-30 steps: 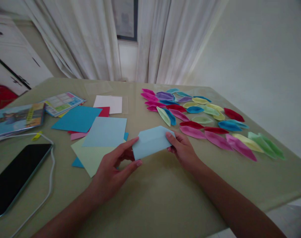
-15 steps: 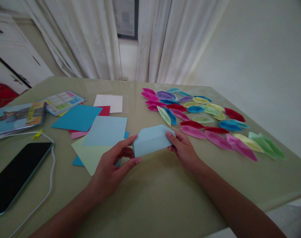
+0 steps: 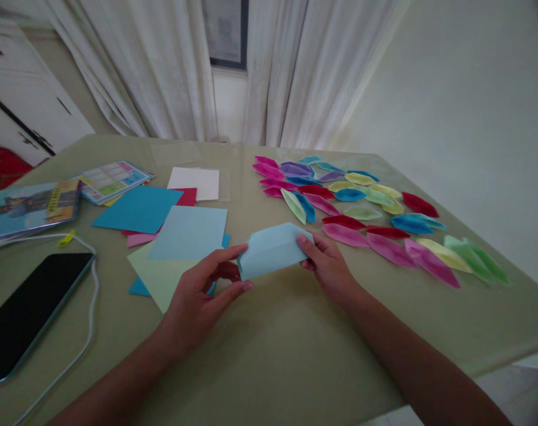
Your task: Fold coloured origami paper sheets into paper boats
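A folded sheet of light blue paper (image 3: 271,251) is held up above the table in front of me, its corners turned in and a crease running along it. My right hand (image 3: 324,257) pinches its right end, thumb on top and fingers beneath. At the left end, my left hand (image 3: 209,284) has its index finger on the upper corner and its thumb by the lower one. Loose square sheets lie beyond my left hand: a light blue sheet (image 3: 191,231), a pale green sheet (image 3: 156,275) and a darker blue sheet (image 3: 138,210).
Many folded paper pieces (image 3: 349,222) in several colours spread over the right of the table (image 3: 295,355). At left are a phone (image 3: 33,313), a white cable (image 3: 91,319), a booklet (image 3: 29,210) and printed cards (image 3: 113,182). A white sheet (image 3: 195,183) lies farther back.
Almost nothing differs. Both hands keep hold of the folded light blue paper in the same place; the view has shifted very slightly.
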The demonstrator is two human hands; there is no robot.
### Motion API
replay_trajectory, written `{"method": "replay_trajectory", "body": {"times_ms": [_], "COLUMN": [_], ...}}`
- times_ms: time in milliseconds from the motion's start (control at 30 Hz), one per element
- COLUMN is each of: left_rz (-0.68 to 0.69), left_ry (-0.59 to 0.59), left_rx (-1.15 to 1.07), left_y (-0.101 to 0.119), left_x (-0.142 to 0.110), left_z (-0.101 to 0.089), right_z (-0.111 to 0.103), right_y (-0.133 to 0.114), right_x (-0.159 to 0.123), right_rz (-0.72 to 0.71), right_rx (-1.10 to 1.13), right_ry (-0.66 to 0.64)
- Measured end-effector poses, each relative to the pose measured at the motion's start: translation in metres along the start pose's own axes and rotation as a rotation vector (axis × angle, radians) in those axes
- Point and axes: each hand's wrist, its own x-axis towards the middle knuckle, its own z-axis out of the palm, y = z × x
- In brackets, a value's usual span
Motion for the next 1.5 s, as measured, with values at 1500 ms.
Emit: {"method": "replay_trajectory", "body": {"times_ms": [1500], "left_rz": [0.212], "left_ry": [0.001], "left_rx": [0.148], "left_y": [0.0062], "left_x": [0.003], "left_z": [-0.0037], "right_z": [0.0007], "right_y": [-0.0038], "right_x": [0.0062], "right_rz": [-0.029], "right_rx": [0.055], "right_ry": [-0.118]}}
